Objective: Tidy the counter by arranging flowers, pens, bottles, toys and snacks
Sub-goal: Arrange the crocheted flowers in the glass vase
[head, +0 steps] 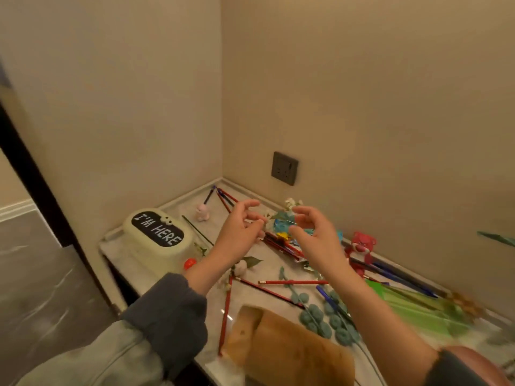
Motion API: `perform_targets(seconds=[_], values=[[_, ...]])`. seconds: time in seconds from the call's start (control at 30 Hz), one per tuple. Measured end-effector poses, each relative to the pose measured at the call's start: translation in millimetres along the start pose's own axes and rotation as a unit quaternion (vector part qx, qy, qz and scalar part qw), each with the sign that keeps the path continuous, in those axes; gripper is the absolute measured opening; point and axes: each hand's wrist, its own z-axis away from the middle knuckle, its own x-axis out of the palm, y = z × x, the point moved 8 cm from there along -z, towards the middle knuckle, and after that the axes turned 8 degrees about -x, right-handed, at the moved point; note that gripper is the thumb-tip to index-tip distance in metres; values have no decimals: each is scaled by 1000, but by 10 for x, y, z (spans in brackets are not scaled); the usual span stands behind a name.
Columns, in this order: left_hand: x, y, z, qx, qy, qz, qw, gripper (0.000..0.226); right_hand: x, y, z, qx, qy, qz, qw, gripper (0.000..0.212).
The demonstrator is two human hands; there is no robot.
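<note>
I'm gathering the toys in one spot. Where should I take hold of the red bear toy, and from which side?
Grip the red bear toy round its body, below the head, coming from its front. It stands upright and faces out, with the wall close behind, so the back is probably hard to reach.

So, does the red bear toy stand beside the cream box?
No, the red bear toy stands by the right wall, far from the cream box at the counter's left end.

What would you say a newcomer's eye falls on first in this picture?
The left hand and right hand hover over a heap of flowers and pens on the counter. Left of them stands a cream box lettered I'M HERE; a red bear toy sits by the right-hand wall.
</note>
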Motion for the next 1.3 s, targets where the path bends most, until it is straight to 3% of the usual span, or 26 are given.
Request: perform_targets(seconds=[0.17,0.37,0.57,0.67,0.8,0.9,1.03,1.13,1.3], values=[[-381,-535,-318,-52,-87,-177,979,31,809,374,-73,81,-66,18,994,41],[-454,-1019,-585,-75,-240,-438,863,37,1438,762,-40,144,-134,93,976,39],[-387,-1195,-856,-67,-328,-533,777,45,1744,1048,-74,181,-170,178,952,40],[-373,-1275,-956,-74,-355,-559,746,43,1797,1110,-68,182,-173,209,945,47],[-350,-1349,-980,-63,-375,-580,720,34,1786,1121,-59,169,-170,218,946,41],[-299,-1340,-984,-29,-365,-574,732,27,1677,1156,-57,201,-109,151,962,33],[-297,-1203,-1050,11,-313,-491,813,20,1425,1151,-79,234,40,-16,971,28],[-345,-1051,-1107,59,-265,-444,854,18,1274,1132,-80,245,139,-111,953,25],[-371,-730,-1123,175,-175,-415,876,23,1134,1078,-28,246,235,-217,915,26]])
